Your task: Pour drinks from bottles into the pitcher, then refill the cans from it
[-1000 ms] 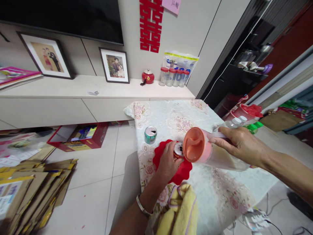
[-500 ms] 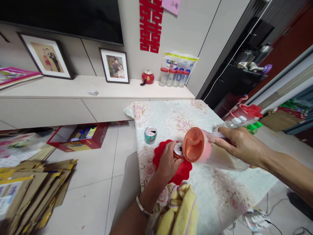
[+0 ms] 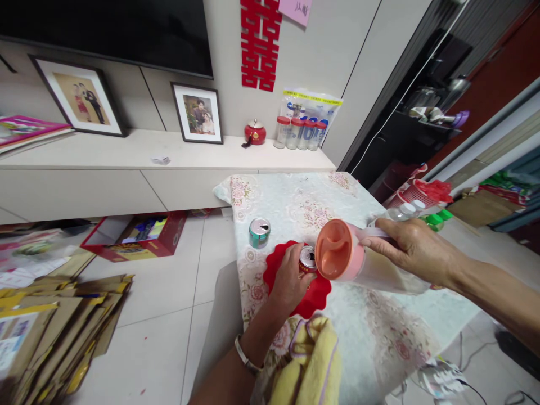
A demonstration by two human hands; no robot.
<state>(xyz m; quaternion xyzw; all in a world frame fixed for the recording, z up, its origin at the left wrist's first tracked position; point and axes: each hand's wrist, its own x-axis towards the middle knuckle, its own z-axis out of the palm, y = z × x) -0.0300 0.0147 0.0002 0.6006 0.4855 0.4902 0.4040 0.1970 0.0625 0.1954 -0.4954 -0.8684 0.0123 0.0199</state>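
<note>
My left hand [image 3: 291,281] is wrapped round a red can [image 3: 307,260] with an opened top, on a red scalloped mat [image 3: 314,298]. My right hand [image 3: 405,247] grips the handle of a clear pitcher [image 3: 383,273] with a pink-orange lid [image 3: 335,250]. The pitcher is tilted on its side, its lid close against the can's rim. Pale liquid shows inside it; whether any flows out cannot be seen. A green can [image 3: 259,233] with an opened top stands upright to the left of the mat.
A yellow towel [image 3: 314,363] lies at the near edge of the flowered tablecloth [image 3: 291,197]. Bottles with white and green caps [image 3: 434,221] stand beyond my right hand. Behind is a white cabinet [image 3: 139,149] with frames and jars. Folded cardboard [image 3: 63,326] lies on the left floor.
</note>
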